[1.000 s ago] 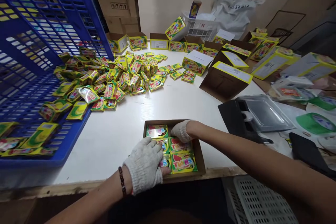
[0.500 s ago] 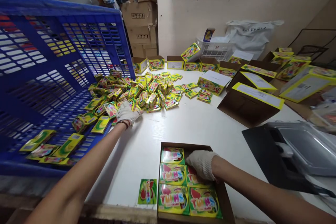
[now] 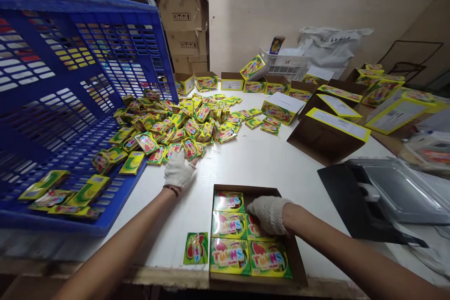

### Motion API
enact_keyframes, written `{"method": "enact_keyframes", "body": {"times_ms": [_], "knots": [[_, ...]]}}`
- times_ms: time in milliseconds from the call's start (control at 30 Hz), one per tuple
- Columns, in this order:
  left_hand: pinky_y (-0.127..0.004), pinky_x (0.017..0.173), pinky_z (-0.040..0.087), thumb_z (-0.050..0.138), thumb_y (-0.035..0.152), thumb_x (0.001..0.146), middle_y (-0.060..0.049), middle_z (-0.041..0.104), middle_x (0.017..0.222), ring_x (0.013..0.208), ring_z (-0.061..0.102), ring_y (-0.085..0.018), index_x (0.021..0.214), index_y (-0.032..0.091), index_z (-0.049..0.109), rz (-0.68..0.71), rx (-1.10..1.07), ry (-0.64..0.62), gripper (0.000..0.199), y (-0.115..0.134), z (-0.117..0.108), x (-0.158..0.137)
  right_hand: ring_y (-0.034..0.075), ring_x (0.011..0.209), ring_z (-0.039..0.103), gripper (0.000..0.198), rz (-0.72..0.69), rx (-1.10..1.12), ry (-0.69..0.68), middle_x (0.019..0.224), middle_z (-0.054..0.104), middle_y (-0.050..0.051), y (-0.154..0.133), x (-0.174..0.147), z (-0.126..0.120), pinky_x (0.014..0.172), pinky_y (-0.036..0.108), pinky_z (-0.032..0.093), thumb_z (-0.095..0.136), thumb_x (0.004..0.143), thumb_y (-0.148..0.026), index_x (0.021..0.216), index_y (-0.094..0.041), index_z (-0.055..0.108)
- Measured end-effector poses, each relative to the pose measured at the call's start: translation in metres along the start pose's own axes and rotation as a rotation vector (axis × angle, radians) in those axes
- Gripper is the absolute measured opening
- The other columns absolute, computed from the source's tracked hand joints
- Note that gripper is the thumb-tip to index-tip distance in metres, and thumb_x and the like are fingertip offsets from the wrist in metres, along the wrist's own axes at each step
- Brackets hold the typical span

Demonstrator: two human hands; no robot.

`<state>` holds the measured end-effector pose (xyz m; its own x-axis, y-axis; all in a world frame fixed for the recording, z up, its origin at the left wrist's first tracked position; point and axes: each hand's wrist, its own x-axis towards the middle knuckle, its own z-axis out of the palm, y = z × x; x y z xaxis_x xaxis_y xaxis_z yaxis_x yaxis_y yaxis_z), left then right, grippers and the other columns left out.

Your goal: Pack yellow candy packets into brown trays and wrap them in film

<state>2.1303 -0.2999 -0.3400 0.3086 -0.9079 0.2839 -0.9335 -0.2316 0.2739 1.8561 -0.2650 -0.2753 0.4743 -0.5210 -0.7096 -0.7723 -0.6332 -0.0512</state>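
My left hand (image 3: 180, 168), in a white knitted glove, reaches to the near edge of a pile of small yellow-green boxes (image 3: 191, 126). Its thumb stands apart from the fingers, close to a loose box (image 3: 191, 148); no box shows in its grip. At the front lies an open brown carton (image 3: 298, 262) holding several boxes printed "TWINS" (image 3: 230, 255) in two columns. My gloved right hand (image 3: 270, 214) is inside the carton's right side, fingers bent and together, partly covering a box (image 3: 253, 228). What its fingertips hold is hidden. A small green packet (image 3: 196, 248) lies left of the carton.
A blue crate (image 3: 154, 51) lies tipped on the left, boxes spilling out onto the white table (image 3: 225, 164). Display cartons (image 3: 281, 108) line the back and right. A black object with a clear plastic cover (image 3: 397, 187) sits at right. Stacked cardboard boxes (image 3: 186, 28) stand behind.
My left hand has drawn back from the pile, nearer to me and slightly right, and boxes at the near edge have shifted. My right hand stays in the carton. The view has shifted slightly.
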Motion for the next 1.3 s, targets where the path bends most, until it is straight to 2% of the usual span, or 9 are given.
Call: {"method": "enact_keyframes", "body": {"times_ms": [167,333,467,533,600,733,867,1067,1300], "knots": [[-0.043,0.078,0.046,0.06,0.057,0.074,-0.018,0.062,0.101,0.096,0.062,-0.035,0.108,0.013,0.053,-0.185,-0.112,0.03,0.056,0.016,0.0,0.038,0.032,0.096,0.069,0.032,0.035,-0.001,0.043,0.102,0.072,0.014,-0.01,-0.009,-0.003,0.072,0.035,0.052,0.071,0.064,-0.015,0.096,-0.02,0.071],[-0.04,0.075,0.05,0.063,0.033,0.071,-0.015,0.062,0.102,0.09,0.062,-0.03,0.119,0.014,0.051,-0.068,-0.182,0.068,0.052,0.03,-0.023,0.02,0.024,0.082,0.068,0.018,-0.065,0.169,0.259,0.093,0.073,0.007,0.007,-0.026,-0.023,0.067,0.031,0.049,0.061,0.079,-0.026,0.094,-0.022,0.071],[-0.04,0.09,0.048,0.061,0.022,0.069,-0.012,0.058,0.11,0.105,0.056,-0.028,0.129,0.019,0.048,0.401,-0.204,0.107,0.062,0.058,-0.059,-0.02,0.023,0.105,0.06,0.033,-0.13,0.206,0.908,0.122,0.063,0.011,0.011,-0.038,-0.049,0.085,0.032,0.045,0.056,0.086,-0.022,0.119,-0.018,0.06],[-0.042,0.085,0.05,0.056,0.018,0.071,-0.012,0.059,0.103,0.1,0.057,-0.027,0.126,0.019,0.051,0.714,-0.19,0.108,0.055,0.076,-0.071,-0.038,0.022,0.104,0.059,0.031,-0.191,0.145,1.006,0.12,0.062,0.01,0.009,-0.046,-0.061,0.085,0.03,0.044,0.056,0.087,-0.022,0.118,-0.019,0.058],[-0.041,0.079,0.051,0.053,0.015,0.073,-0.012,0.06,0.097,0.094,0.058,-0.026,0.121,0.018,0.054,0.873,-0.193,0.115,0.048,0.091,-0.073,-0.051,0.021,0.095,0.061,0.022,-0.177,0.08,0.906,0.107,0.067,0.007,0.01,-0.053,-0.067,0.079,0.029,0.043,0.056,0.088,-0.025,0.109,-0.021,0.062],[-0.038,0.076,0.051,0.057,0.025,0.081,-0.012,0.06,0.098,0.091,0.058,-0.024,0.108,0.018,0.058,0.802,-0.244,0.116,0.029,0.103,-0.065,-0.077,0.023,0.086,0.063,0.022,0.059,0.022,0.67,0.099,0.069,0.009,0.026,-0.054,-0.048,0.069,0.029,0.042,0.055,0.085,-0.023,0.105,-0.022,0.064],[-0.038,0.07,0.049,0.046,0.029,0.09,-0.007,0.061,0.081,0.076,0.058,-0.022,0.076,0.019,0.061,0.871,-0.101,-0.194,0.023,0.106,-0.056,-0.112,0.025,0.089,0.066,0.024,0.089,0.036,0.543,0.1,0.07,0.012,0.035,-0.035,-0.012,0.07,0.031,0.046,0.05,0.084,-0.016,0.103,-0.019,0.065],[-0.048,0.08,0.049,0.059,0.039,0.082,-0.013,0.066,0.095,0.09,0.062,-0.032,0.092,0.015,0.067,0.875,0.153,-0.56,0.027,0.119,-0.048,-0.138,0.029,0.094,0.067,0.026,0.223,-0.009,0.449,0.106,0.064,0.019,0.015,-0.028,0.0,0.072,0.035,0.051,0.045,0.088,-0.008,0.103,-0.014,0.066],[-0.045,0.077,0.05,0.046,0.024,0.088,-0.009,0.066,0.093,0.088,0.062,-0.028,0.086,0.018,0.064,0.831,0.093,-0.448,0.02,0.139,-0.055,-0.124,0.028,0.09,0.068,0.027,0.116,-0.041,0.483,0.105,0.063,0.018,0.029,-0.025,-0.001,0.069,0.033,0.053,0.045,0.087,-0.007,0.101,-0.012,0.067]]}}
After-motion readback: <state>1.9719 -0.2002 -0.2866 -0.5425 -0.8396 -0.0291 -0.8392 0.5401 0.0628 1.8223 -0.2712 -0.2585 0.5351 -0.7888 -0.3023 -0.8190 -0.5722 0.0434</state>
